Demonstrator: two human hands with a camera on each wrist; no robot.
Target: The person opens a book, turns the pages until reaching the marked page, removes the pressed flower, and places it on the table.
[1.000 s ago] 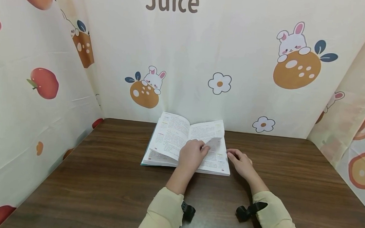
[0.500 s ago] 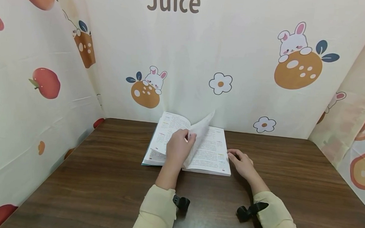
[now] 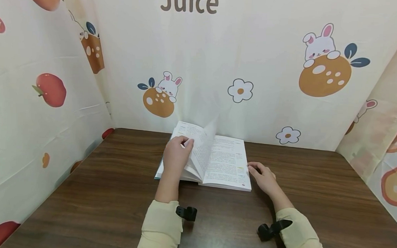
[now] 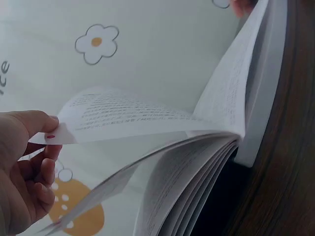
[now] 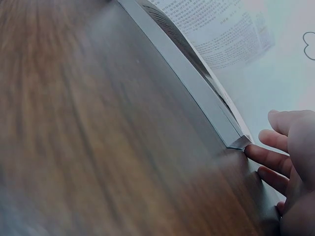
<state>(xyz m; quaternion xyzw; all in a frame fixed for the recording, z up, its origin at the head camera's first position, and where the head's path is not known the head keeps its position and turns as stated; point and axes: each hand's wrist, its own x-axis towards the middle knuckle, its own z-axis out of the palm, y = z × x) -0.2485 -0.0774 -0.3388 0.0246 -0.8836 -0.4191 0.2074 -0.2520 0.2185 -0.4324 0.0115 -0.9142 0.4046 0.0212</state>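
An open book (image 3: 228,162) with printed pages lies on the table near the back wall. Above its left half, my left hand (image 3: 176,154) pinches the lower corner of a page (image 4: 123,115) between thumb and fingers. That page is lifted and curves over from the spine; in the head view its upper part is blurred. Beneath it, in the left wrist view, more pages (image 4: 192,182) fan apart. My right hand (image 3: 263,177) rests on the table at the book's right edge. In the right wrist view, a fingertip touches the corner of the page block (image 5: 197,101), fingers loosely bent.
The brown wooden table (image 3: 102,193) reaches back to a printed cloth wall (image 3: 204,57). Cloth also closes off the left and right sides. A black wrist camera (image 3: 186,213) sits on the left sleeve, another black camera (image 3: 269,230) on the right.
My left hand has moved left across the book, carrying the page from the right half over the spine to the left. The right hand has stayed at the book's right edge.
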